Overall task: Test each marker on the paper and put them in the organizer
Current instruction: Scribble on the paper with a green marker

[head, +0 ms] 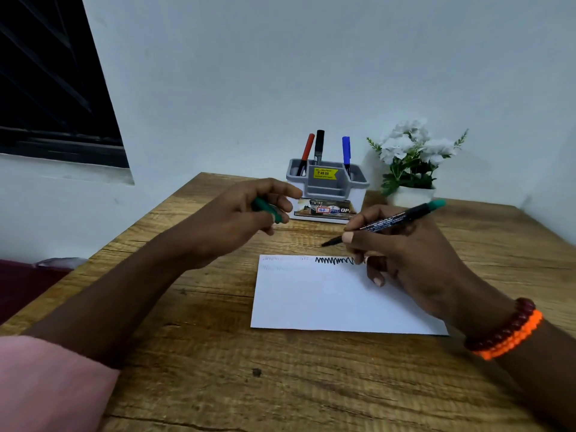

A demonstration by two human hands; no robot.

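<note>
My right hand (pixel 402 260) grips an uncapped black marker with a green end (pixel 389 222), its tip raised just above the top edge of the white paper (pixel 311 300). A black zigzag scribble (pixel 334 260) and faint pale marks run along that top edge. My left hand (pixel 246 216) is closed around the green cap (pixel 268 210), hovering left of the paper. The grey organizer (pixel 327 185) stands at the back of the wooden table (pixel 218 353). It holds a red marker (pixel 307 151), a black marker (pixel 319 145) and a blue marker (pixel 346 154), all upright.
A white pot of white artificial flowers (pixel 411 160) stands right of the organizer, near the wall. A dark window (pixel 53 88) is at the upper left. A dark red surface (pixel 25 285) lies beyond the table's left edge.
</note>
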